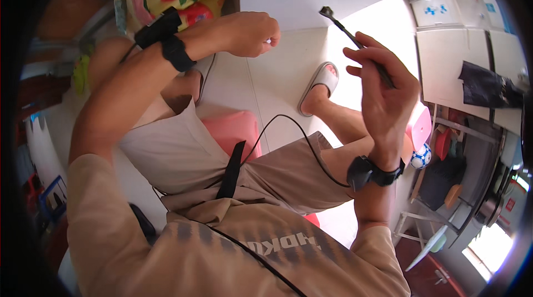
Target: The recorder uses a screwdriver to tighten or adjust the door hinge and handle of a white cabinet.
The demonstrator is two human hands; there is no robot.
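Two hands are up in my feed: the left hand [251, 35], reaching inward, curls closed on a small white tip [268, 41]; the right hand [386, 77], raised across from it, pinches a slim dark tool [344, 30] slanting forward-left. I judge this a holding step; any next move calls for steadiness.

The left arm [116, 105] is sharply bent at the elbow, its forearm angled up and inward in front of the body, and the left hand [252, 34] is curled into a fist. The right arm [377, 205] is bent too, its forearm raised steeply, while the right hand [386, 77] is lifted above the wrist [388, 152] with its fingers [383, 55] partly curled in a light grip. The two hands are held apart, and the legs [338, 119] are spread.
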